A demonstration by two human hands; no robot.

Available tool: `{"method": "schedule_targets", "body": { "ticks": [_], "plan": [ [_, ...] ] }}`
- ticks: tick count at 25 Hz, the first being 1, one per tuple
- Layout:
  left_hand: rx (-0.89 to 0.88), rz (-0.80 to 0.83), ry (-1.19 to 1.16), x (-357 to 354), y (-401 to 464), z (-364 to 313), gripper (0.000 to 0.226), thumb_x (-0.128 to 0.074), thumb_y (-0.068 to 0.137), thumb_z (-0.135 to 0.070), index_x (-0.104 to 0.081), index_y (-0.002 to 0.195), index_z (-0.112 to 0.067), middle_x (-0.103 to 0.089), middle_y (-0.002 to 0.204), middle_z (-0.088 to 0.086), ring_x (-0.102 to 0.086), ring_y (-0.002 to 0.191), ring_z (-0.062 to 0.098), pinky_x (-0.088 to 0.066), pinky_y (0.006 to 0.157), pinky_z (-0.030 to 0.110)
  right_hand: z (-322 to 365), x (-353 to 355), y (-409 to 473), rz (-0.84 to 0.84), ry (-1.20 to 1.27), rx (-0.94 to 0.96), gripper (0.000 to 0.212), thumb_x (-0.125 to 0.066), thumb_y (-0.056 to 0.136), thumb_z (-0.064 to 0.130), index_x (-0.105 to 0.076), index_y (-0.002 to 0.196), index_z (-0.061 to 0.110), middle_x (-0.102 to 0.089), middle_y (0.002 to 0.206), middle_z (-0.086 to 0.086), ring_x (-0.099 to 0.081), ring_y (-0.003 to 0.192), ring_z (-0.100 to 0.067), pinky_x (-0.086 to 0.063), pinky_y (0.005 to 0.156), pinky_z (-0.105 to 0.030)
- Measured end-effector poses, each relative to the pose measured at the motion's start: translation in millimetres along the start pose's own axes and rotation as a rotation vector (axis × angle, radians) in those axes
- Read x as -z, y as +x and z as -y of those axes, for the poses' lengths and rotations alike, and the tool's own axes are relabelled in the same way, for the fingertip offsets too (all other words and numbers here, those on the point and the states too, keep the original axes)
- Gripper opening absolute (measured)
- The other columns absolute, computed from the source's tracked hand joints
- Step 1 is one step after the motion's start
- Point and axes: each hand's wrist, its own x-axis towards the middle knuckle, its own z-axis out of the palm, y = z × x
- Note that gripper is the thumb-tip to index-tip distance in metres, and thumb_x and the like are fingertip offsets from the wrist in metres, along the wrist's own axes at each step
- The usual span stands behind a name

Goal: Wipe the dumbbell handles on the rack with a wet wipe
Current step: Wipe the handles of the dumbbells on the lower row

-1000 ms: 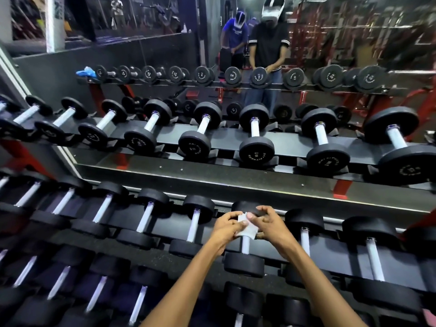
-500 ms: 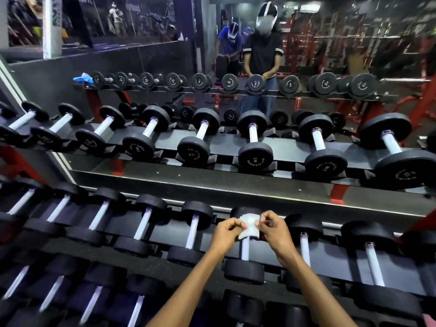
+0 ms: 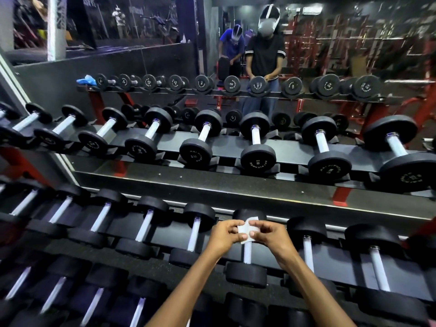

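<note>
A small white wet wipe (image 3: 246, 228) is held between both hands over the upper end of a dumbbell handle (image 3: 247, 253) on the upper shelf of the rack (image 3: 212, 234). My left hand (image 3: 225, 236) pinches the wipe's left side with curled fingers. My right hand (image 3: 269, 234) pinches its right side. The dumbbell (image 3: 246, 274) has black round heads and a pale shiny handle; its far head is partly hidden behind the wipe and fingers. Neighbouring dumbbells lie in a row on both sides.
A wall mirror (image 3: 236, 114) stands behind the rack and reflects the dumbbell rows, a person standing at the rack and another person in blue. A lower shelf of dumbbells (image 3: 94, 303) runs along the bottom. Red rack legs (image 3: 339, 195) show in the mirror.
Both hands have stayed on the same dumbbell and shifted the wipe slightly between the fingers. The view tilted a little, so the rack sits lower in the frame.
</note>
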Motion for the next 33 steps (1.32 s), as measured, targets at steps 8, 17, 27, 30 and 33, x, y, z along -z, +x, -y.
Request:
{"method": "schedule_targets", "body": {
  "ticks": [8,17,27,30,33],
  "plan": [
    [-0.145,-0.105,0.235,-3.7,-3.0,0.5,0.019,-0.070,0.084,-0.002,-0.074,0.099,-0.013,-0.066,0.086,-0.007,-0.061,0.079,0.001,-0.045,0.071,0.008,-5.9,2.9,10.2,0.024,-0.351,0.071,0.027,-0.073,0.074,-0.002,-0.070,0.098,0.010,-0.071,0.090,-0.002,-0.065,0.084,-0.013,-0.052,0.076,-0.021],
    [-0.077,-0.048,0.013,3.4,6.3,12.5,0.019,-0.067,0.087,0.000,-0.065,0.090,-0.018,-0.067,0.087,-0.002,-0.062,0.075,0.005,-0.052,0.076,0.021,0.7,-5.3,15.4,0.040,-0.324,0.059,0.013,-0.072,0.077,0.001,-0.064,0.072,0.011,-0.065,0.076,0.004,-0.061,0.068,-0.005,-0.049,0.065,-0.015],
    [0.060,-0.112,-0.111,19.7,20.7,21.4,0.017,-0.065,0.087,0.006,-0.063,0.086,-0.011,-0.066,0.074,0.003,-0.060,0.053,-0.002,-0.049,0.059,0.015,-14.8,-29.8,38.2,0.087,-0.113,-0.074,0.003,-0.069,0.081,0.003,-0.067,0.084,0.003,-0.069,0.074,-0.007,-0.065,0.066,-0.014,-0.052,0.061,-0.022],
    [0.114,-0.124,-0.121,30.2,22.4,31.0,0.014,-0.061,0.090,0.004,-0.061,0.090,-0.010,-0.063,0.073,0.002,-0.059,0.052,-0.001,-0.048,0.055,0.014,-31.8,-47.2,54.4,0.021,-0.092,-0.164,0.009,-0.061,0.087,0.002,-0.066,0.080,0.005,-0.068,0.076,-0.009,-0.064,0.067,-0.015,-0.054,0.066,-0.029],
    [0.256,-0.239,-0.120,51.5,24.0,67.6,0.014,-0.060,0.092,-0.002,-0.060,0.103,-0.012,-0.061,0.076,-0.002,-0.061,0.063,0.010,-0.047,0.055,0.017,-59.5,-67.3,74.4,-0.094,-0.081,-0.232,0.011,-0.054,0.090,-0.001,-0.064,0.084,0.001,-0.068,0.089,-0.020,-0.066,0.071,-0.022,-0.056,0.079,-0.041]
  ]
}}
